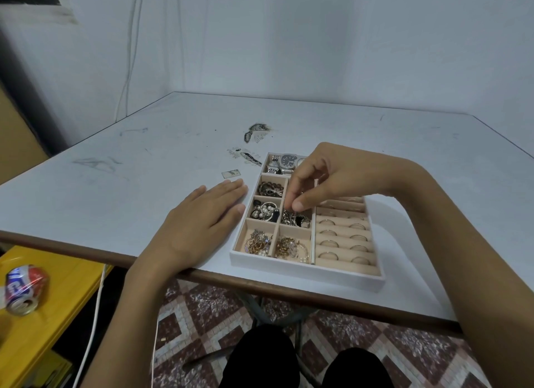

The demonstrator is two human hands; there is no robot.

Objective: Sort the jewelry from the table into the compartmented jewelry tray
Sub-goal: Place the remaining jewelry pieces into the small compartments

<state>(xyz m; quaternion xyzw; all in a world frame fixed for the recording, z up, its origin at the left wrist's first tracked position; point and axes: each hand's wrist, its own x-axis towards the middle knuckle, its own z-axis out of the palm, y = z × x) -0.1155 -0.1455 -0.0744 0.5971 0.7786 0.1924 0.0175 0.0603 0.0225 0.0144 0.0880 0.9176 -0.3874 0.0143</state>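
The white compartmented jewelry tray [306,267] sits at the near edge of the table. Its far compartment holds watches [284,162]. Left compartments hold a beaded bracelet with a bow piece [269,188], pearl pieces [265,211] and gold chains [258,242]. Rings [342,237] stand in the padded rows on the right. My right hand [320,182] hovers over the middle compartment, fingertips curled and pinching at the chain pile [296,218]; what it pinches is too small to tell. My left hand [202,217] rests flat on the table beside the tray's left wall.
The white table [144,168] bears scuffs, peeled sticker scraps [254,133] and a small tag [231,173]. A crushed can [24,289] lies on a yellow surface at lower left. White cables hang past the table edge. My knees show below.
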